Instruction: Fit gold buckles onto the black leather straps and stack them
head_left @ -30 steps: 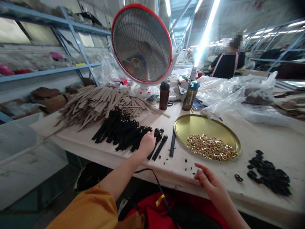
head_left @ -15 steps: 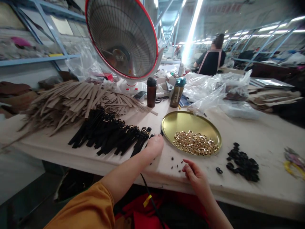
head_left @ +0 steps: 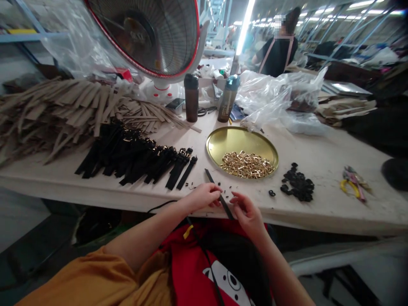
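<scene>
My left hand pinches a dark, narrow strap near its middle. The strap slants over the table's front edge, its far end pointing toward the brass-coloured tray. Beside the strap's near end is my right hand, fingers loosely bent and apart; whether it touches the strap is hard to see. Small black bits are scattered between and behind the hands. To the left, a single black strap with a buckle end lies by a row of black buckled straps.
The round tray holds a heap of gold buckles. Black rings and yellow-handled pliers lie to the right. Two bottles, a fan heater, tan strips and plastic bags stand behind. A person is farther back.
My left hand has come from the buckled straps toward my right hand, now with a strap in it. One buckled strap now lies apart at the row's end. The view has tilted down.
</scene>
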The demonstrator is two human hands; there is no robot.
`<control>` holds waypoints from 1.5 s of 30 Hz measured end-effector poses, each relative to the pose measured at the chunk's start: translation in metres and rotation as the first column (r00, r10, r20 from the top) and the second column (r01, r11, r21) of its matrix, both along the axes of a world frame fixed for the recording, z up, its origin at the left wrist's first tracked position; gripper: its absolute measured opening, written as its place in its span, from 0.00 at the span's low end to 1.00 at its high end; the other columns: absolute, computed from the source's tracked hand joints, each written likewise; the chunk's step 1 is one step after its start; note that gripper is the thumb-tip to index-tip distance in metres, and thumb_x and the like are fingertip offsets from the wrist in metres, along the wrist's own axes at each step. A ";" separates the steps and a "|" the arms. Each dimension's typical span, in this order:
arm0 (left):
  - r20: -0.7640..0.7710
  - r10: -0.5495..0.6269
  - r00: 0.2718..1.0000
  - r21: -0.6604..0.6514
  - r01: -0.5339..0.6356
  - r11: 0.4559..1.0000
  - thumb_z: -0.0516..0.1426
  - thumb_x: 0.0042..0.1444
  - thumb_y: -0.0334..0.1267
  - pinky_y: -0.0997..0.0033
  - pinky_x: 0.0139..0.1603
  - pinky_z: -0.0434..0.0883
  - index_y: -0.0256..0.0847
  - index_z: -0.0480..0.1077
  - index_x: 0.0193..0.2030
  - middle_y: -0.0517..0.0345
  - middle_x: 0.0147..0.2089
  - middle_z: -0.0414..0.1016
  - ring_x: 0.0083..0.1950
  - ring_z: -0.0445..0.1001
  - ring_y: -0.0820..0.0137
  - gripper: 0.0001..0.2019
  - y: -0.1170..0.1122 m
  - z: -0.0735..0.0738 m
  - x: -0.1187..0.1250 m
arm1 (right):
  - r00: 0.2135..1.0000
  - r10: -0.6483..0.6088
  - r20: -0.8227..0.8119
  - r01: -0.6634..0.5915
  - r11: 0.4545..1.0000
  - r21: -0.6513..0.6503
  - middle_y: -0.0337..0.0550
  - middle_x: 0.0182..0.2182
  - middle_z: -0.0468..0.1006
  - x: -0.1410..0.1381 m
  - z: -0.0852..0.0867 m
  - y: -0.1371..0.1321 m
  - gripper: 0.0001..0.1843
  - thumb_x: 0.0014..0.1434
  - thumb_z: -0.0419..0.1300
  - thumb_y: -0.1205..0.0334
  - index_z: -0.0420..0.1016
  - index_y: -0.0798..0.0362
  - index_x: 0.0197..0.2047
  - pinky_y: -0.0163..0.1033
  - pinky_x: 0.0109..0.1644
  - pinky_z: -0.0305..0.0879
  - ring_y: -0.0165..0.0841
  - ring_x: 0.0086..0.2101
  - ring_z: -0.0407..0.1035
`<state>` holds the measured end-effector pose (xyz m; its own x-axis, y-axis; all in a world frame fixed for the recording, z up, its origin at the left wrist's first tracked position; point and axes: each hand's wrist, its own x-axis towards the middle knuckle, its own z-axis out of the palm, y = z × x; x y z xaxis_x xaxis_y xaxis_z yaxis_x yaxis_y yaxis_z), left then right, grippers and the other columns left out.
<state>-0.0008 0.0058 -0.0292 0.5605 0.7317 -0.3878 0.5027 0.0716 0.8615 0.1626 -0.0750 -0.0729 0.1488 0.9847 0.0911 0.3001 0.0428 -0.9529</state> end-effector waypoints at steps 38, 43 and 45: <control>0.334 0.354 0.873 -0.787 0.052 0.615 0.50 0.46 0.20 0.81 0.30 0.69 0.34 0.64 0.41 0.49 0.40 0.72 0.34 0.73 0.75 0.14 -0.003 0.045 0.069 | 0.859 -0.512 0.016 0.498 0.828 -0.258 0.41 0.25 0.74 0.096 0.025 -0.026 0.19 0.50 0.58 0.46 0.70 0.54 0.34 0.38 0.34 0.63 0.31 0.26 0.66; 0.403 0.592 0.698 -0.752 -0.117 0.649 0.49 0.50 0.20 0.70 0.47 0.69 0.37 0.61 0.43 0.50 0.47 0.70 0.44 0.72 0.73 0.15 0.032 0.038 0.110 | 0.926 -0.159 -0.343 -0.001 0.906 -0.423 0.43 0.28 0.76 0.082 0.044 -0.005 0.22 0.50 0.57 0.44 0.70 0.54 0.40 0.36 0.30 0.63 0.31 0.26 0.67; 0.431 0.631 0.645 -0.738 -0.150 0.658 0.48 0.51 0.20 0.67 0.51 0.68 0.38 0.60 0.45 0.53 0.47 0.70 0.46 0.71 0.73 0.16 0.041 0.036 0.122 | 0.902 -0.168 -0.398 -0.028 0.897 -0.441 0.41 0.29 0.75 0.074 0.051 0.000 0.21 0.49 0.60 0.47 0.70 0.53 0.40 0.35 0.29 0.63 0.30 0.26 0.67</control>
<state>0.1213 0.0469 0.0067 0.5423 0.6752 -0.5000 -0.3316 0.7189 0.6109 0.2370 -0.0749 -0.0223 0.1460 0.8955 -0.4205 -0.1413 -0.4018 -0.9047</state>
